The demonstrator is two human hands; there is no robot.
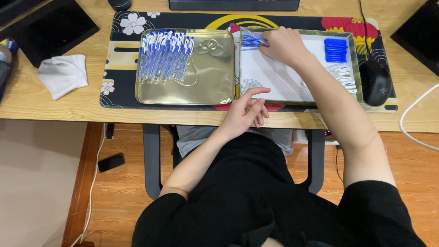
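Nearest the camera, the left hand (244,112) rests at the front edge of the counter (55,107), just below the near rim of the white tray (274,80). Its fingers (256,93) are loosely curled, the forefinger stretched out over the tray's near corner, and they hold nothing.

Beyond it, the white tray sits on a dark patterned mat (119,68). Clear pen barrels (283,80) lie on its floor, hard to make out against the white. Along its right side lie white clips (345,75) and, farther back, a stack of blue caps (336,49). A black mouse (376,82) sits on the mat just right of the tray.

Left of the white tray, touching it side by side, is a gold tray (210,77). A row of finished blue-and-white pens (164,57) lies in its far left part, packed close together.

At the far left corner of the white tray, the right hand (283,45) reaches across, its fingers (270,43) closed in a pinch on what looks like a small bundle of blue refills (251,41), held just over the tray's rim.

A crumpled white cloth (63,74) lies on the counter well left of the mat.
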